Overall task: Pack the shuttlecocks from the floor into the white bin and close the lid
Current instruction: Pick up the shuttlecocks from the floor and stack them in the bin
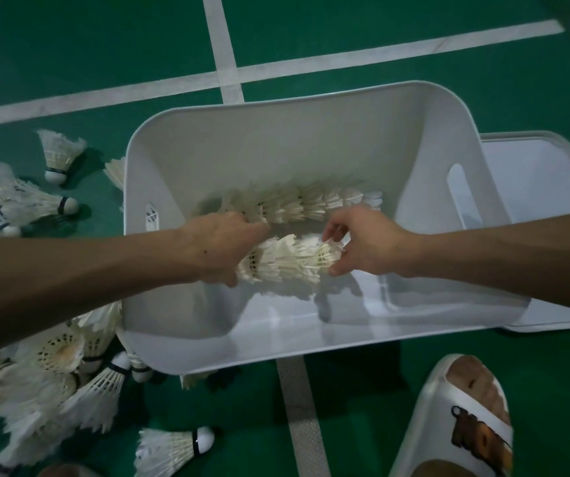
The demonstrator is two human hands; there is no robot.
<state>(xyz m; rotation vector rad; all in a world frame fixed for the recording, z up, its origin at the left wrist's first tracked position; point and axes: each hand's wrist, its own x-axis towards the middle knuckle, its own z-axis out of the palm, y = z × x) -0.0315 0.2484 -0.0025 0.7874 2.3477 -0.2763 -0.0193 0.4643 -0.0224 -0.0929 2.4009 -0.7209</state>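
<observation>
Over white bin (311,98), left hand (218,246) and right hand (369,242) pinch ends of nested shuttlecock row (287,261); slack grip may buckle it.

The scene is dim and flat, with a greenish-grey cast. Light falls from above: the left hand (214,246), the right hand (369,242) and the stack of shuttlecocks (287,259) they hold throw soft grey shadows on the floor of the bin (311,108) toward 5 o'clock. A pale sheen lies on its near wall at 6 o'clock. The corner at 1 o'clock darkens. The court lines (223,46) bow slightly toward the edges. The loose shuttlecocks (53,390) at 8 o'clock and the sandal (466,425) at 5 o'clock look soft and smeared.
</observation>
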